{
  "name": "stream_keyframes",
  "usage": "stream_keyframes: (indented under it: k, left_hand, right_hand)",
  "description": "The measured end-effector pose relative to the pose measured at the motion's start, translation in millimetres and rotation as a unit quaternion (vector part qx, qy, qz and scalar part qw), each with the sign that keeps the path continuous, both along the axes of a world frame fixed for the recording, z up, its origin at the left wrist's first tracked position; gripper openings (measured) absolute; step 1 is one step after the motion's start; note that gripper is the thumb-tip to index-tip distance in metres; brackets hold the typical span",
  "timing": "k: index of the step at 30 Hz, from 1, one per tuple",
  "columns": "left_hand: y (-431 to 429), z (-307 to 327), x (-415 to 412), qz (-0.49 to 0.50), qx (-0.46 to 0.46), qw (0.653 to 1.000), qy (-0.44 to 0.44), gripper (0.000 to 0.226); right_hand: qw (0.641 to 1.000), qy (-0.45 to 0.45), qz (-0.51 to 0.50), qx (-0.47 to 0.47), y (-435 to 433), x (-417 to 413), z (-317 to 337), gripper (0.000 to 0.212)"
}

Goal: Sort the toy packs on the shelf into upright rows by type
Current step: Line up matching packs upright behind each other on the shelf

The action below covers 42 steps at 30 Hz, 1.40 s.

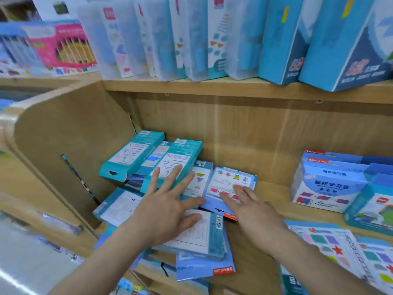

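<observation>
Both hands are spread wide and hold nothing. The left hand point(168, 201) lies flat across a teal pack point(182, 152) and a white-faced pack point(200, 235) with a barcode, while the right hand point(253, 211) has its fingertips on a blue pack point(231, 182) printed with coloured shapes. These flat cardboard packs lie in a loose heap at the left end of the wooden shelf point(234, 128), and their small print is too blurred to read.

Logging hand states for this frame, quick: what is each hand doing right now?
Left hand: open, fingers spread over the teal pack, gripping nothing.
Right hand: open, fingers straight over the blue pack, gripping nothing.
</observation>
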<state>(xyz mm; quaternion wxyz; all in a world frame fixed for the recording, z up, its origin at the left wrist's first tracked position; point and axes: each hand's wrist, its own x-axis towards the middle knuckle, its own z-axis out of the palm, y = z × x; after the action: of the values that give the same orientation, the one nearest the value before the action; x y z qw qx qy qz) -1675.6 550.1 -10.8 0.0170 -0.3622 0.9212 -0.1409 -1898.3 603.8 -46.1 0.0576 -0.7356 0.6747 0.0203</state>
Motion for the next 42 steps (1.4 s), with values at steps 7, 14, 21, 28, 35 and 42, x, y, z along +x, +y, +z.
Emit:
stream_keyframes:
  k: [7, 14, 21, 28, 35, 42]
  left_hand:
    - [-26, 0, 18, -0.041, -0.024, 0.999, 0.009, 0.04]
    - [-40, -6, 25, -0.047, -0.029, 0.998, -0.017, 0.04]
    - [-35, 2, 30, -0.092, -0.023, 0.987, 0.128, 0.027]
    - [-35, 5, 83, -0.054, -0.004, 0.93, 0.364, 0.024]
    - [-38, 20, 99, -0.009, -0.087, 0.913, 0.398, 0.029]
    - [-40, 19, 47, -0.119, -0.023, 0.96, 0.253, 0.024]
  right_hand:
    - [0.995, -0.019, 0.018, -0.093, -14, -16, 27, 0.068]
    - [0.855, -0.419, -0.113, -0.283, -26, -39, 85, 0.032]
    - [0.809, -0.499, -0.036, -0.309, -55, 31, 107, 0.031]
    - [0.906, -0.271, 0.115, -0.304, -116, 124, 68, 0.038]
    - [0.893, -0.423, 0.012, -0.155, -91, 92, 59, 0.063]
    - [0.83, -0.393, -0.383, -0.099, -51, 18, 32, 0.055]
